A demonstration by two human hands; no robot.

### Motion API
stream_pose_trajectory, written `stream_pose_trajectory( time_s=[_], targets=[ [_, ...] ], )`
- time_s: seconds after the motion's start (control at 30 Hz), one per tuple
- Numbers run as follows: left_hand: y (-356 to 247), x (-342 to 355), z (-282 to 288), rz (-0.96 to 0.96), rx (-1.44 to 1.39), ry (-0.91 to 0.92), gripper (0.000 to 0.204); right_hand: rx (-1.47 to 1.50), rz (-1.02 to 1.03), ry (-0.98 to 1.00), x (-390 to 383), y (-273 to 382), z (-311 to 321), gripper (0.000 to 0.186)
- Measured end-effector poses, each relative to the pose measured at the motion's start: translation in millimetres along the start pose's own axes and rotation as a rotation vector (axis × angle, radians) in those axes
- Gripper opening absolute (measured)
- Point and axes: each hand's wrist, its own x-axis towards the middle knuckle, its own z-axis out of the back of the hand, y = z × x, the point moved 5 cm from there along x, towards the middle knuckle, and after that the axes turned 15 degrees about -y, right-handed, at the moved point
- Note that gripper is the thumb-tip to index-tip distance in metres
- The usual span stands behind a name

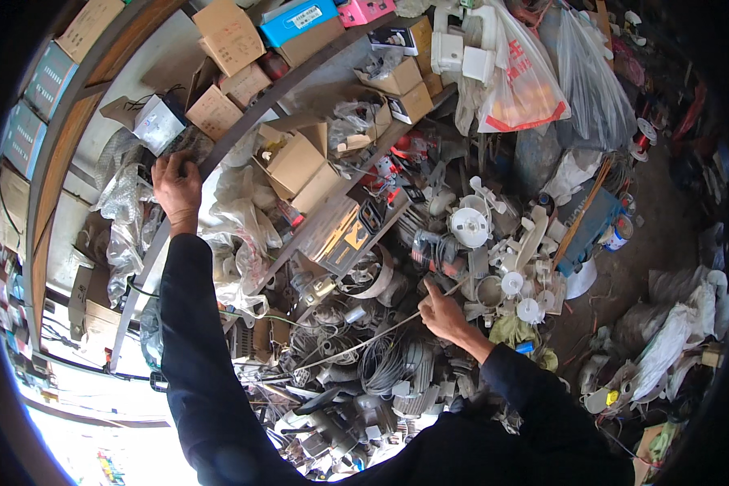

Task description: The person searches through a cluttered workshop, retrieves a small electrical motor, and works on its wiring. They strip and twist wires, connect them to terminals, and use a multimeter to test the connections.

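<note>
My left hand (176,190) is raised to the shelf at the left. Its fingers are curled beside the grey shelf edge (228,139), and what they close on, if anything, is hidden. Crumpled bubble wrap (124,206) hangs next to it, with a small open box (159,123) just above. Lower down, my right hand (444,314) is closed around a thin pale rod (364,343), which slants down to the left over a heap of used parts. Coiled grey cable (383,366) lies under the rod. White plastic fittings (512,283) are piled right of this hand.
Cardboard boxes (296,166) and clear plastic bags (239,235) crowd the shelves. Filled plastic bags (525,77) hang at the top. A blue case (581,231) and a paint can (620,232) stand on the right, beside bare floor (652,212). White sacking (672,344) lies at far right.
</note>
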Motion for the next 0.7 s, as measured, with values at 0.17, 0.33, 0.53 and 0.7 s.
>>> stream_pose_trajectory(
  time_s=[0.17, 0.33, 0.53, 0.7],
  targets=[
    [0.7, 1.1, 0.2, 0.003, 0.002, -0.006, 0.017, 0.049, 0.483, -0.597, 162.7, 97.4, 76.5, 0.012],
    [-1.7, 2.5, -0.6, 0.026, -0.030, 0.001, 0.017, -0.181, 0.449, -0.706, 354.9, 184.1, 102.9, 0.023],
    [-3.0, 4.2, 2.8, 0.063, -0.084, 0.005, 0.013, -0.583, 0.413, -0.500, 441.8, 174.7, 82.3, 0.019],
    [-0.7, 2.9, 3.0, 0.087, -0.048, 0.006, 0.013, -0.683, 0.273, -0.459, 473.6, 164.6, 88.7, 0.023]
  ],
)
